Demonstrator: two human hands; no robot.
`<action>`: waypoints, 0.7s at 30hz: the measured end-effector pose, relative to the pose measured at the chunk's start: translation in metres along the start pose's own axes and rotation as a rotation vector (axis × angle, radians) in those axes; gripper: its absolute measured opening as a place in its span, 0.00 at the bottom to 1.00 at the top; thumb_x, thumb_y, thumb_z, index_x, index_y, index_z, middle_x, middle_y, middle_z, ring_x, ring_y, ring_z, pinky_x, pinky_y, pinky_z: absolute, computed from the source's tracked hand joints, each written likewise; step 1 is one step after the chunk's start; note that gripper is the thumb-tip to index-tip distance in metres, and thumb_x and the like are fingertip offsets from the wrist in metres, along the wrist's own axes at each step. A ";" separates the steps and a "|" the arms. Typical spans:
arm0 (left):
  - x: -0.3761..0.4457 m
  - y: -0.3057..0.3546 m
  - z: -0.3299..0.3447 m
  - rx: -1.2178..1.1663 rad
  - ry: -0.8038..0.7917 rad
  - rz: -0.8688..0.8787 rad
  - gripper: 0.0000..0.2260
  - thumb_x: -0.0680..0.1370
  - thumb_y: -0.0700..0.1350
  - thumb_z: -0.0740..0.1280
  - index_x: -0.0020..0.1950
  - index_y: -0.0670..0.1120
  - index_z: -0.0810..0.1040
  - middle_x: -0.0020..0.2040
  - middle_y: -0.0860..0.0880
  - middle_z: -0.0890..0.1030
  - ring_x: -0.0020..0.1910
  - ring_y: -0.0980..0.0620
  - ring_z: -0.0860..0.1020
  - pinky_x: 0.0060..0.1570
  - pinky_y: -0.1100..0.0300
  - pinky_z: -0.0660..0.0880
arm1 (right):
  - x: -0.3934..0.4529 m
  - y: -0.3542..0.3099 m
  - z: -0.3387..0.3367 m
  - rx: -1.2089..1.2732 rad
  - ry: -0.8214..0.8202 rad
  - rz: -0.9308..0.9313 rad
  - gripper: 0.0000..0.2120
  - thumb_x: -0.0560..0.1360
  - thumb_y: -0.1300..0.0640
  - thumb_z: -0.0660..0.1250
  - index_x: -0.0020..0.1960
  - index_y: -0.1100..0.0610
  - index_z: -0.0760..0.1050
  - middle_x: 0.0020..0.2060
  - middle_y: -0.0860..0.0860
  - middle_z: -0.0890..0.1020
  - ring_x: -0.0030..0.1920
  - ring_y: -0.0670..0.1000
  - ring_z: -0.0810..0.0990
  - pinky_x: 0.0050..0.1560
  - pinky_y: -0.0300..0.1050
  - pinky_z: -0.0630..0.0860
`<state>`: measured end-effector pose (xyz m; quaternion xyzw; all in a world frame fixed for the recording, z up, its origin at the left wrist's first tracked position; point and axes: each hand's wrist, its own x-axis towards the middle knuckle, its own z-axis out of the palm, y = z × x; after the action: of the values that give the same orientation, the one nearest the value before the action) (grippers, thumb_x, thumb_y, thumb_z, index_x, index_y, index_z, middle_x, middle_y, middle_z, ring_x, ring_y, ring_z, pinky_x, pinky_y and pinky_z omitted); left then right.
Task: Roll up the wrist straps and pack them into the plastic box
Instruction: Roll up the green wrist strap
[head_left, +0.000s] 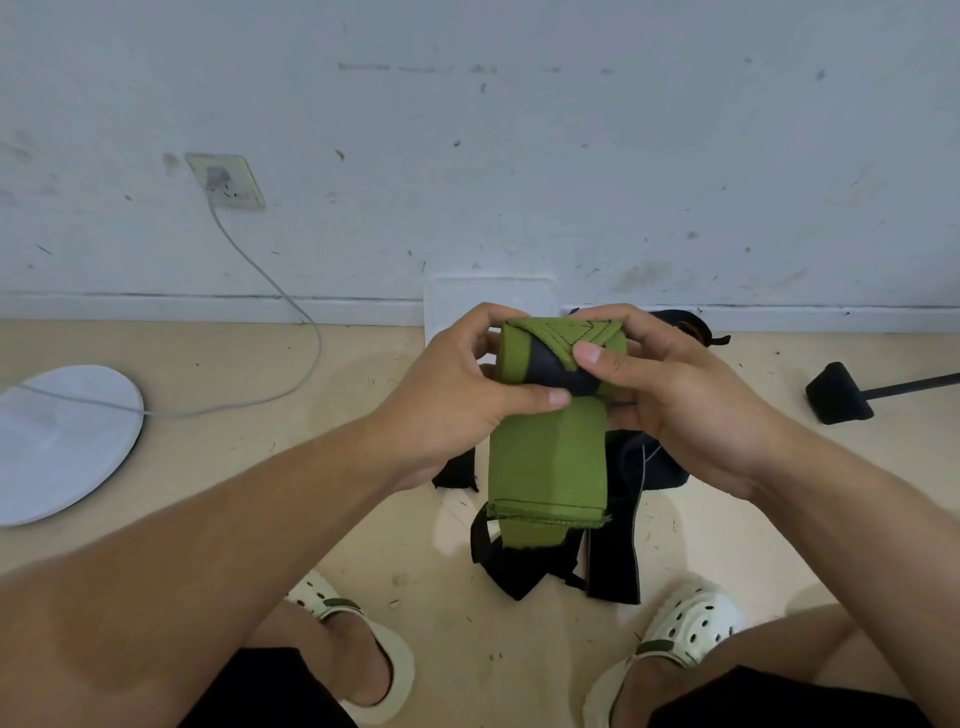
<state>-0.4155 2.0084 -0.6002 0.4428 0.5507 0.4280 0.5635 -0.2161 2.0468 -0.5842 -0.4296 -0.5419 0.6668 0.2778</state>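
A green wrist strap (548, 457) is partly rolled in front of me, its loose tail hanging down toward the floor. My left hand (457, 384) grips the left end of the roll, thumb across the front. My right hand (670, 384) grips the right end, thumb pressing on a black patch of the roll. Several black straps (613, 551) lie on the floor beneath. A clear plastic box (488, 296) stands against the wall behind my hands, mostly hidden by them.
A round white disc (62, 441) lies on the floor at left, with a grey cable (280, 291) running to a wall socket (226, 182). A black stand foot (839, 395) sits at right. My feet in pale clogs (691, 623) flank the straps.
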 end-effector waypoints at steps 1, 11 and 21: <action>0.000 0.000 0.000 -0.007 -0.001 -0.033 0.22 0.70 0.39 0.82 0.60 0.50 0.80 0.59 0.47 0.84 0.56 0.47 0.85 0.59 0.46 0.83 | 0.000 0.000 0.000 0.010 0.013 -0.015 0.17 0.71 0.51 0.72 0.59 0.51 0.81 0.57 0.58 0.85 0.52 0.58 0.86 0.61 0.66 0.80; -0.005 0.017 0.001 -0.109 -0.174 -0.216 0.28 0.67 0.56 0.76 0.65 0.46 0.80 0.56 0.49 0.87 0.54 0.51 0.87 0.53 0.51 0.84 | -0.004 0.006 -0.001 -0.034 0.023 -0.126 0.17 0.72 0.64 0.74 0.59 0.53 0.81 0.51 0.52 0.86 0.49 0.55 0.86 0.55 0.49 0.84; 0.000 0.013 0.001 -0.214 -0.073 -0.216 0.17 0.79 0.45 0.73 0.67 0.45 0.79 0.58 0.45 0.87 0.53 0.48 0.86 0.51 0.51 0.83 | 0.000 0.004 -0.004 -0.092 0.078 -0.093 0.29 0.71 0.64 0.77 0.68 0.47 0.77 0.62 0.49 0.83 0.58 0.54 0.86 0.58 0.49 0.83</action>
<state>-0.4148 2.0115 -0.5877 0.3335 0.5256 0.4048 0.6698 -0.2124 2.0472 -0.5882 -0.4419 -0.5801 0.6103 0.3094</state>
